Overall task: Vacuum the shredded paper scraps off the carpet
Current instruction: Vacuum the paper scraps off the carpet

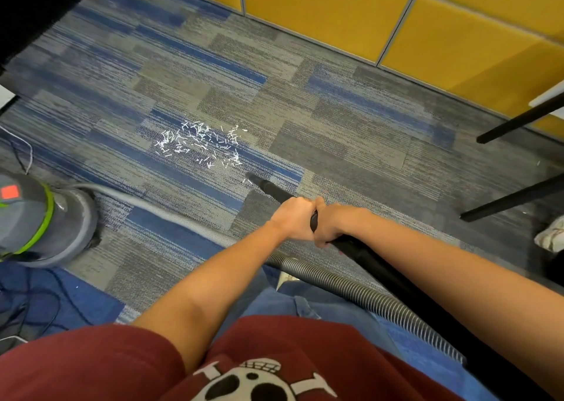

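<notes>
My left hand (293, 217) and right hand (331, 225) curl tight round the black wand (273, 190), its tip just at 5 o'clock of the scraps (200, 144), thin white slivers strewn on blue-grey striped carpet (366, 156). The vacuum (45, 217) sits at 9 o'clock; yellow panels (335, 12) line 1 o'clock.

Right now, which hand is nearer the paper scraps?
Left. The left hand grips the black wand further forward, toward the paper scraps; the right hand grips it directly behind, farther from them.
</notes>
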Tool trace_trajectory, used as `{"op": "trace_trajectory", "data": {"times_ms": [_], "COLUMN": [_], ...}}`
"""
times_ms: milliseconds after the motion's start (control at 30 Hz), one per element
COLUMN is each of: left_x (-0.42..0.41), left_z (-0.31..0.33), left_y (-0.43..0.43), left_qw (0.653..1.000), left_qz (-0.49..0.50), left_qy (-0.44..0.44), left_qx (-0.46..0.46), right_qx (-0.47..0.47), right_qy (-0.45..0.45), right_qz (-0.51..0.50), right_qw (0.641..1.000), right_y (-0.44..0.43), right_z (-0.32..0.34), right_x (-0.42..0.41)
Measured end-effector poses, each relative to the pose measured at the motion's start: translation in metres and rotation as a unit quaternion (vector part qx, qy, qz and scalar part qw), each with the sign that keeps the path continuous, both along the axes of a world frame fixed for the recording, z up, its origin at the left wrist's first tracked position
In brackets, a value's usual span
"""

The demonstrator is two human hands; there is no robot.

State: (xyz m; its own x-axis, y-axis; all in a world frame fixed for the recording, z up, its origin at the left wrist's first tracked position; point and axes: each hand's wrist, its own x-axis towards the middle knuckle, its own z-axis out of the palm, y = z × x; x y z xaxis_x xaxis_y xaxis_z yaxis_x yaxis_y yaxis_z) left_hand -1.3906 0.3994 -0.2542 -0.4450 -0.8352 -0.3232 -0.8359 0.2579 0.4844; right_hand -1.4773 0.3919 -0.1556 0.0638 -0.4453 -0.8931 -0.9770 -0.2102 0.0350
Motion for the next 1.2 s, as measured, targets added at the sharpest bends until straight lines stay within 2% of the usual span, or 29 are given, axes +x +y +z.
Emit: {"op": "trace_trajectory", "data": {"times_ms": [200,433,567,667,967,1200], "left_x": [0.005,-0.007,-0.014,-0.011,0.011,0.005], "left_z": [-0.001,-0.004,-0.004,-0.002,-0.001,0.0], "left_y": [0.003,0.004,0.005,0.01,0.02,0.008], "left_qw": [1.0,0.999,0.999,1.0,0.999,0.998], "left_qz": [0.005,0.039,0.026,0.022,0.03,0.066], "left_qy": [-0.01,0.015,0.008,-0.002,-0.044,-0.02], "left_qx": [-0.003,0.017,0.021,0.02,0.005,-0.001], "right_qx": [0.033,0.016,0.047,0.031,0.033,0.022], "right_qy": [0.0,-0.027,0.015,-0.011,0.005,-0.006], "right_qz": [0.035,0.046,0.069,0.072,0.133,0.128], "right_qw": [0.999,0.998,0.996,0.997,0.991,0.992], "right_y": [-0.001,0.0,0.004,0.009,0.009,-0.005], "right_z": [0.004,0.007,0.009,0.007,0.001,0.006], "right_x": [0.006,-0.005,-0.009,-0.007,0.01,0.006]}}
